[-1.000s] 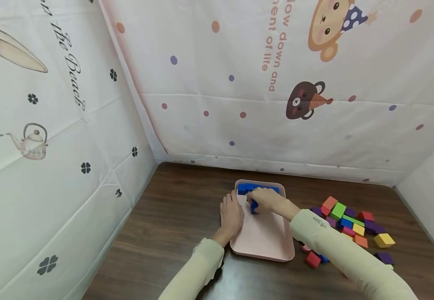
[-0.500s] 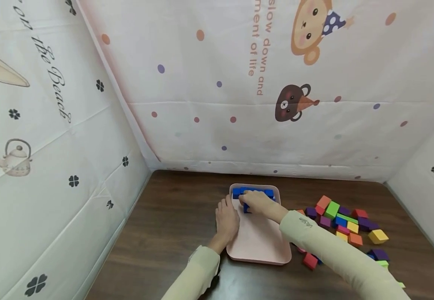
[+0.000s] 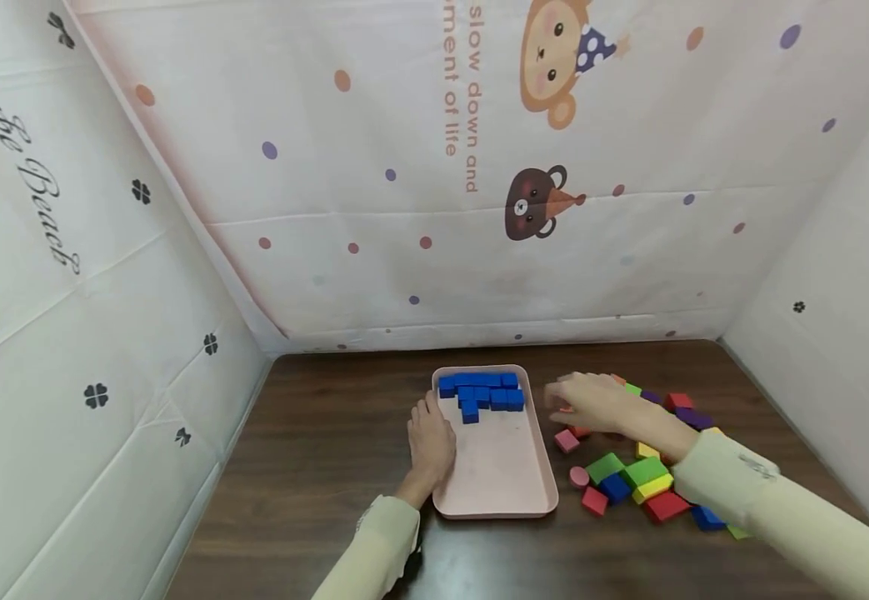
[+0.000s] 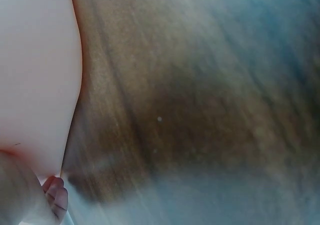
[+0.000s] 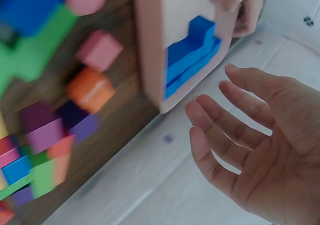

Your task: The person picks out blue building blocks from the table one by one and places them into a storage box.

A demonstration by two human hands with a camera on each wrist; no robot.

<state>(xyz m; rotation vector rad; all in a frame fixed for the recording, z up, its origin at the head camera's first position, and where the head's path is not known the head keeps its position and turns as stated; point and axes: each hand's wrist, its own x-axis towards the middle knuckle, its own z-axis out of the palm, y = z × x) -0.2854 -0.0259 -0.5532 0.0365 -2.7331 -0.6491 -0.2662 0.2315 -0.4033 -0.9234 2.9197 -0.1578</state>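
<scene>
A shallow pink tray (image 3: 494,483) stands on the table, with several blue blocks (image 3: 479,392) grouped at its far end. My left hand (image 3: 432,442) rests on the tray's left rim with its fingers extended. My right hand (image 3: 591,404) is in the air between the tray and a pile of coloured blocks (image 3: 644,475). In the right wrist view that hand (image 5: 265,130) has loosely bent, spread fingers and holds nothing. The left wrist view catches the tray's wall (image 4: 40,60) and a few fingertips (image 4: 59,197).
Loose blocks lie scattered right of the tray, among them a pink round block (image 3: 579,477) and a red block (image 3: 595,501). The dark wooden table (image 3: 307,467) meets a printed white cloth (image 3: 374,275) at the back and sides.
My right hand has left the blue blocks and moved right, out of the tray, toward the coloured pile. The left hand stays at the rim. The head view has turned right.
</scene>
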